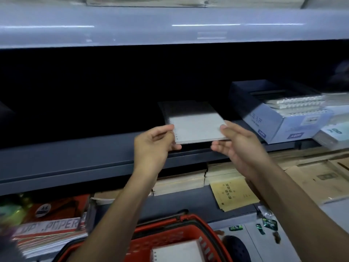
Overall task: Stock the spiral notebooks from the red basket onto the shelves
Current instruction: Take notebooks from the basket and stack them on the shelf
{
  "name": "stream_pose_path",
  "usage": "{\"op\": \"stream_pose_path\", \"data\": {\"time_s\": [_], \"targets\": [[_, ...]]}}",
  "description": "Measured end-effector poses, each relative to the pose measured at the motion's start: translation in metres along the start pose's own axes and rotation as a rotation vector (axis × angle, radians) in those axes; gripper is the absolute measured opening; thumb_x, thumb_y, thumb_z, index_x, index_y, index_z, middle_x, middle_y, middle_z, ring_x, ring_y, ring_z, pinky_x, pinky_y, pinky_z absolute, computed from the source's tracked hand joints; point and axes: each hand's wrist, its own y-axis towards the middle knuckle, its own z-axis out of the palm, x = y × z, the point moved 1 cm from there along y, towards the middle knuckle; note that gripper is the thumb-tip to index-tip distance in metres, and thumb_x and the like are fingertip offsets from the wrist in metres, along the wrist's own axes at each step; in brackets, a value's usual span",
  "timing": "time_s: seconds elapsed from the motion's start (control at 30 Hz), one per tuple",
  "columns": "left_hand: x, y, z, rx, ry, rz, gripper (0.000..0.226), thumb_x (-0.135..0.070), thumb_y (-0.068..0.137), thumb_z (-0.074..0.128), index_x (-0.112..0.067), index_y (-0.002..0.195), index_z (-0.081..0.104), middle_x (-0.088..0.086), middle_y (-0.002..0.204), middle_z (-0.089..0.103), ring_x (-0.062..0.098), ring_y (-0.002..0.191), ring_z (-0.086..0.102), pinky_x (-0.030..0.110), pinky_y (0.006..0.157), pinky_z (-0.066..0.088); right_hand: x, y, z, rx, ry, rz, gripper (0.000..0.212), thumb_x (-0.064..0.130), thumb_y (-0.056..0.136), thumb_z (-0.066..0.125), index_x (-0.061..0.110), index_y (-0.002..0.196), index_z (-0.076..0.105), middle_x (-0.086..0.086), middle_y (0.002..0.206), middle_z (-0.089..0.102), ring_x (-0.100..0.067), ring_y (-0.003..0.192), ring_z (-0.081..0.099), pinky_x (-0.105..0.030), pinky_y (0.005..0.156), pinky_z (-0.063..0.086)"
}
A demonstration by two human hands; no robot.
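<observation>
Both hands pinch the notebook [196,127] over the shelf [66,163]: left hand [153,142] at nine o'clock, right hand [236,142] at three; basket [170,233] at six.

I see dark shelf [79,163], box [279,118] of notebooks at right. Lower shelf [188,207]: paper stacks [181,180], envelope [233,191]. Basket [170,235] near, on floor [255,241].

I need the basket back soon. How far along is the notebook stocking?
Done: nothing clearly placed yet where the hands are working. In hand: the left hand and right hand hold a notebook over the shelf. Left: at least one more notebook lies in the red basket.
</observation>
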Motion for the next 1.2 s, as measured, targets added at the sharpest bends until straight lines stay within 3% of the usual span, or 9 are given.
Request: {"op": "stream_pose_path", "data": {"time_s": [0.2,0.33,0.43,0.6,0.73,0.83,0.97,1.1,1.2], "targets": [[0.017,0.007,0.001,-0.068,0.157,0.058,0.024,-0.023,0.089,0.073,-0.019,0.112,0.073,-0.002,0.080,0.079,0.015,0.073,0.076,0.017,0.068,0.057,-0.010,0.006,-0.005,-0.089,-0.031,-0.023,0.054,0.014,0.089,0.074,0.007,0.134,0.046,-0.017,0.120,0.065,-0.028,0.082,0.077,-0.038,0.089,0.059],[0.028,-0.001,-0.004,-0.080,0.217,0.191,0.034,-0.028,0.083,0.080,-0.016,0.115,0.074,-0.002,0.099,0.076,0.013,0.077,0.074,0.017,0.072,0.057,-0.020,-0.004,-0.017,-0.146,-0.136,-0.111,0.045,0.013,0.082,0.079,0.008,0.122,0.059,-0.020,0.112,0.069,-0.030,0.073,0.075,-0.031,0.067,0.062],[0.032,-0.001,0.001,-0.116,0.312,0.297,0.038,-0.032,0.080,0.082,-0.016,0.114,0.076,-0.015,0.113,0.067,0.008,0.077,0.067,0.019,0.079,0.056,-0.025,0.003,-0.016,-0.210,-0.219,-0.172,0.045,0.017,0.082,0.080,0.010,0.123,0.064,-0.016,0.102,0.074,-0.023,0.060,0.071,-0.036,0.065,0.061],[0.031,0.019,0.008,-0.170,0.402,0.345,0.037,-0.033,0.086,0.076,-0.015,0.119,0.073,-0.016,0.116,0.063,0.000,0.068,0.055,0.011,0.076,0.051,-0.024,0.023,-0.003,-0.284,-0.343,-0.215,0.049,0.028,0.084,0.079,0.014,0.129,0.065,-0.008,0.071,0.068,-0.018,0.044,0.060,-0.030,0.043,0.051],[0.032,0.036,0.010,-0.174,0.428,0.346,0.037,-0.035,0.088,0.074,-0.017,0.120,0.073,-0.015,0.115,0.063,0.002,0.074,0.055,0.018,0.076,0.054,-0.020,0.037,0.003,-0.328,-0.425,-0.191,0.049,0.034,0.085,0.078,0.020,0.130,0.064,-0.007,0.068,0.067,-0.018,0.041,0.057,-0.026,0.037,0.044],[0.033,0.041,0.009,-0.179,0.406,0.323,0.036,-0.036,0.088,0.074,-0.019,0.119,0.074,-0.017,0.109,0.062,0.000,0.071,0.055,0.010,0.071,0.048,-0.019,0.038,0.006,-0.346,-0.489,-0.196,0.050,0.039,0.085,0.077,0.024,0.130,0.064,-0.006,0.068,0.068,-0.015,0.040,0.056,-0.023,0.034,0.041],[0.032,0.036,0.003,-0.178,0.356,0.309,0.037,-0.038,0.087,0.074,-0.019,0.119,0.073,-0.015,0.108,0.063,-0.003,0.062,0.055,0.005,0.063,0.045,-0.020,0.031,0.009,-0.361,-0.497,-0.227,0.057,0.045,0.086,0.073,0.025,0.137,0.058,-0.010,0.067,0.068,-0.014,0.044,0.057,-0.028,0.043,0.047],[0.026,0.015,-0.010,-0.173,0.362,0.347,0.038,-0.040,0.087,0.073,-0.022,0.120,0.072,-0.009,0.094,0.064,0.001,0.051,0.049,0.006,0.058,0.041,-0.024,0.002,0.012,-0.372,-0.591,-0.355,0.054,0.052,0.087,0.068,0.026,0.133,0.058,-0.004,0.058,0.063,-0.015,0.059,0.065,-0.046,0.075,0.059],[0.028,-0.009,-0.023,-0.166,0.352,0.347,0.031,-0.037,0.089,0.072,-0.023,0.116,0.073,-0.011,0.083,0.062,0.004,0.053,0.049,0.008,0.057,0.040,-0.030,-0.031,0.012,-0.356,-0.637,-0.408,0.043,0.048,0.091,0.066,0.026,0.127,0.062,0.005,0.053,0.053,-0.010,0.058,0.060,-0.033,0.069,0.052]]}}
